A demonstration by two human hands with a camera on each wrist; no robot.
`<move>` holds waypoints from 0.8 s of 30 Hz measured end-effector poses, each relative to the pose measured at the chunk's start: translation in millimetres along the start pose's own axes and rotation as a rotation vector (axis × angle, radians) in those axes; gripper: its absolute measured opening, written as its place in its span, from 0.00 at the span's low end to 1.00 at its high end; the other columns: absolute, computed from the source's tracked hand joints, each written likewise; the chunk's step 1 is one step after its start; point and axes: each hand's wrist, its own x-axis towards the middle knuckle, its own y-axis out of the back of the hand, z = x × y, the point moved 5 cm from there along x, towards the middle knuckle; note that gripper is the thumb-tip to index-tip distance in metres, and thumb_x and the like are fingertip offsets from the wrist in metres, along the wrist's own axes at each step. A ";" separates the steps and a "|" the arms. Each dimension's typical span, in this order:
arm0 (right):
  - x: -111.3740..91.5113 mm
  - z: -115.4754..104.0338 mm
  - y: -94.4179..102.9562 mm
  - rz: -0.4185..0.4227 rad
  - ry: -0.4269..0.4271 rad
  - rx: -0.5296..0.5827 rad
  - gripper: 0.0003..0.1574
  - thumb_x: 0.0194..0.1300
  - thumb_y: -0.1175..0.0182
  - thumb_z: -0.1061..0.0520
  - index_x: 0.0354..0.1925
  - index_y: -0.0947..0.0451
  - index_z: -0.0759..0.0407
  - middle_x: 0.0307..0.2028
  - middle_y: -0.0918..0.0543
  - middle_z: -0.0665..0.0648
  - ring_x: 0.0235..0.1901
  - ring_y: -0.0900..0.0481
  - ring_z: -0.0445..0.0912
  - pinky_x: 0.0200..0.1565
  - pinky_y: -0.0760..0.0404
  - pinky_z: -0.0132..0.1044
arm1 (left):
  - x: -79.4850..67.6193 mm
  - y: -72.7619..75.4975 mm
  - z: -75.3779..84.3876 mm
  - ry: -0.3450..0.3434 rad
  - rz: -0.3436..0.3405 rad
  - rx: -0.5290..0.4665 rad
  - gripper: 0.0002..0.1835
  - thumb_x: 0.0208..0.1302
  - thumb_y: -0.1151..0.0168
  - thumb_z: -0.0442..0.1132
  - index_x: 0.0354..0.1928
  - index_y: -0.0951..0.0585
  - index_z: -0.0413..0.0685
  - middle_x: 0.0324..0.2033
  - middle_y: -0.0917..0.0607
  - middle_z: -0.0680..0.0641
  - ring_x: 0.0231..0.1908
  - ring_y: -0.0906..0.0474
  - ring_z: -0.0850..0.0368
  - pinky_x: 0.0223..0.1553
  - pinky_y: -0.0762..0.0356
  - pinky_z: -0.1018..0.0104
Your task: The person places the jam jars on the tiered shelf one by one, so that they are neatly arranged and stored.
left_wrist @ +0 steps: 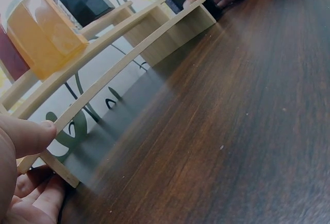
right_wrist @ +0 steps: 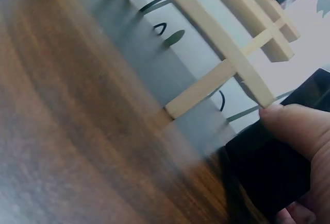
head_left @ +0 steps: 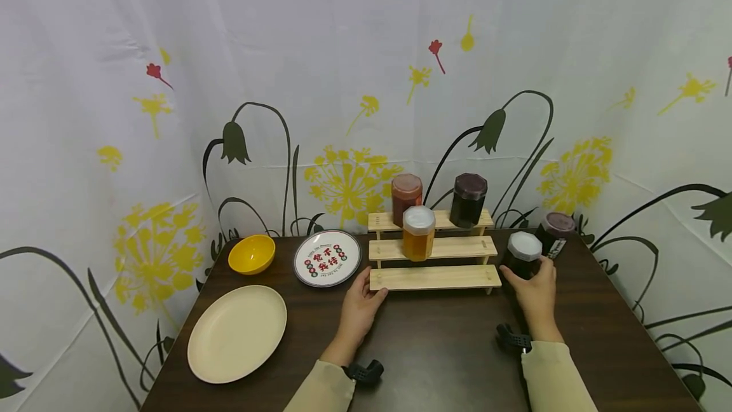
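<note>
A three-tier wooden rack stands on the dark table. My left hand grips the left end of its lowest shelf, thumb on the board and fingers around by the leg. Beside the rack's right end, my right hand holds a dark jar with a whitish lid; in the right wrist view its thumb touches the shelf's end. An amber jar sits on the middle shelf. On the top shelf are a reddish jar and a dark jar with a purple lid.
Another dark jar stands behind the held one, at the table's right rear. Left of the rack are a white plate with red lettering, a yellow bowl and a cream oval plate. A patterned curtain hangs behind the table.
</note>
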 end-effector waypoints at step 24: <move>-4.5 -2.3 7.8 0.197 0.050 0.154 0.44 0.63 0.19 0.58 0.71 0.29 0.67 0.61 0.22 0.57 0.59 0.25 0.42 0.55 0.29 0.24 | 0.8 0.2 -1.0 0.010 -0.008 -0.010 0.42 0.74 0.31 0.30 0.83 0.40 0.32 0.75 0.27 0.29 0.75 0.27 0.36 0.71 0.19 0.58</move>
